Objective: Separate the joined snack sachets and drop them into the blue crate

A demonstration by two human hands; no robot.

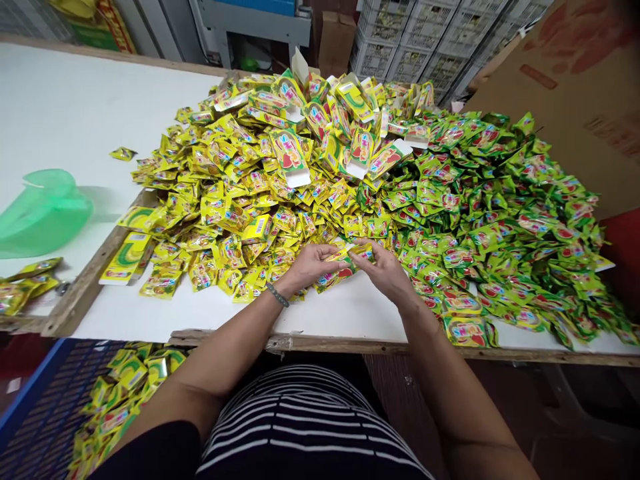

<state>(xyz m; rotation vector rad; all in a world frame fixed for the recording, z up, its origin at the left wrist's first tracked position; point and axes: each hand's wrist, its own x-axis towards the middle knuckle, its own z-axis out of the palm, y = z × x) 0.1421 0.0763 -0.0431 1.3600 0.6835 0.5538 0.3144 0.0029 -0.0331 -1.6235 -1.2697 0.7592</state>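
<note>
My left hand, a beaded bracelet on its wrist, is closed round a small yellow-green carton at the front of the table. Close beside it, my right hand pinches a small yellow sachet at the carton's end. The fingers partly hide both. Behind my hands rises a heap of yellow sachets. To the right spreads a heap of green sachets with red fruit pictures. Several cartons with white flaps lie on top of the yellow heap.
A translucent green scoop stands on the white table at left, past a raised wooden strip. A blue crate with filled cartons sits below the front edge. A large cardboard box borders the right; white crates are stacked behind.
</note>
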